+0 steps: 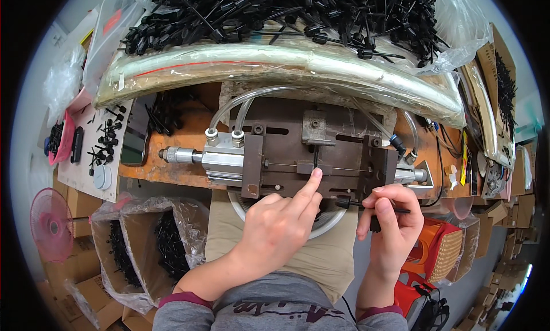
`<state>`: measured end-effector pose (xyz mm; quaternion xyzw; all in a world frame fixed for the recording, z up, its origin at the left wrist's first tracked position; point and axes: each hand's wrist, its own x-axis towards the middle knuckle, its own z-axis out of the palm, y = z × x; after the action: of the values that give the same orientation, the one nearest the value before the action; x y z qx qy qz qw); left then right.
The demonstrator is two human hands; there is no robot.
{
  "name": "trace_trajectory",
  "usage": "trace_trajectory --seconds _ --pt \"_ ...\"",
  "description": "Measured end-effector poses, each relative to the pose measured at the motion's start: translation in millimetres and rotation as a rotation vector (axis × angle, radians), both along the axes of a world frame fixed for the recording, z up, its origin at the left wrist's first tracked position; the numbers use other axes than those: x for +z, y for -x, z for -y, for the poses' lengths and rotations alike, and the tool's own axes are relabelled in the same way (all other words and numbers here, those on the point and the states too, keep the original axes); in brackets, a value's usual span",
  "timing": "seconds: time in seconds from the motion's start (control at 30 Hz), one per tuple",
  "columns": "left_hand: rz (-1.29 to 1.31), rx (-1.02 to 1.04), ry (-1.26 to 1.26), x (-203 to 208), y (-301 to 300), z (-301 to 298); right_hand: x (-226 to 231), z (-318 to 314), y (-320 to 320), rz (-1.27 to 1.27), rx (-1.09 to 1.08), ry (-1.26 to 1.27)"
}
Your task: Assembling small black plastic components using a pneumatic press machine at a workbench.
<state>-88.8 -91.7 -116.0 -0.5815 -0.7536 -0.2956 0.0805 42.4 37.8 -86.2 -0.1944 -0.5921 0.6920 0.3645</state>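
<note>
My left hand (281, 226) reaches over a dark metal fixture (286, 185). Its index finger is stretched out, with the tip at a small block (306, 167) in the fixture's middle. A thin black stem (316, 154) stands just above that fingertip, below a grey metal clamp block (314, 130). Nothing shows in the left hand's grip. To the right of the fixture, my right hand (395, 219) is closed round a black plastic part with a stem (349, 202), its round head pointing left. Another dark piece shows under the right fingers, partly hidden.
Air cylinders with clear hoses flank the fixture, the left cylinder (223, 166) being larger in view. Behind lies a plastic-lined tray (286, 59) heaped with black parts (275, 16). A phone (136, 130) and pink bin (63, 139) are left. Lined boxes (143, 245) stand lower left.
</note>
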Motion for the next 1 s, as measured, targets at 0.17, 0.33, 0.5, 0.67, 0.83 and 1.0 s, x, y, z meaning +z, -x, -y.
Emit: trace_trajectory --seconds 0.17,0.33,0.5,0.67,0.83,1.0 --pt "0.013 0.005 0.002 2 1 0 -3 1 -1 -0.05 0.06 0.107" --pt "0.02 -0.005 -0.014 0 2 1 -6 4 -2 -0.043 0.127 0.152" --pt "0.354 -0.052 -0.091 8 2 3 -5 7 -5 -0.008 0.173 0.172" --pt "0.845 -0.368 -0.211 18 6 19 -8 4 -6 -0.083 0.303 0.302" --pt "0.847 -0.335 -0.194 27 6 32 0 -1 -3 -0.09 0.102 0.391" --pt "0.506 -0.144 -0.219 18 3 29 -2 -5 -3 -0.017 -0.025 0.216"
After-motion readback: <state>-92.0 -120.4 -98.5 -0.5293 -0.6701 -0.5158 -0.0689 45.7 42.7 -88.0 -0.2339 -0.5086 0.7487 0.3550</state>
